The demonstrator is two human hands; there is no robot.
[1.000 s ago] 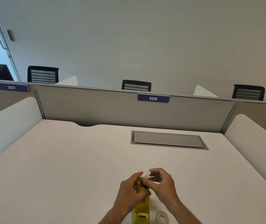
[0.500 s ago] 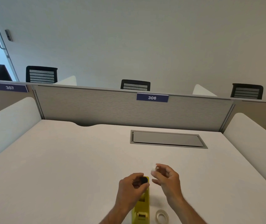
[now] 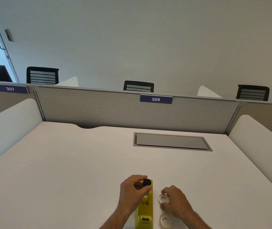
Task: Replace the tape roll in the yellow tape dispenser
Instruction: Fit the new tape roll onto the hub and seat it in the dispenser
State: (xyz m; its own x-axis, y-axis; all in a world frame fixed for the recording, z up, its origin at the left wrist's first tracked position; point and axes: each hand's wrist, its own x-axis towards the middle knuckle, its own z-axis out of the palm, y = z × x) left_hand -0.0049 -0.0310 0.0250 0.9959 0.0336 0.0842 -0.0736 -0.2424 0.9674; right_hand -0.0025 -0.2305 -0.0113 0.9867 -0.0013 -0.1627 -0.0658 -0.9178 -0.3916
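Left hand (image 3: pixel 132 191) with black spool (image 3: pixel 146 182) over yellow dispenser (image 3: pixel 146 210)

Two bare forearms, bare hands, no sleeves

Matt desk (image 3: pixel 66 171), glossy yellow dispenser (image 3: pixel 146 210)

- We have open desk (image 3: pixel 69 171) left of the yellow tape dispenser (image 3: pixel 146 210), and more on the far side up to the grey hatch (image 3: pixel 171 142).
- Near right is crowded: the right hand (image 3: pixel 173 201) covers one clear tape roll (image 3: pixel 163 199), a second roll (image 3: pixel 165 220) lies just nearer.
- Our left hand (image 3: pixel 132 190), pinching a black hub (image 3: pixel 146 182), blocks the dispenser's far end.
- The partition (image 3: pixel 115 111) and white side dividers (image 3: pixel 11 123) wall in the far, left and right edges.
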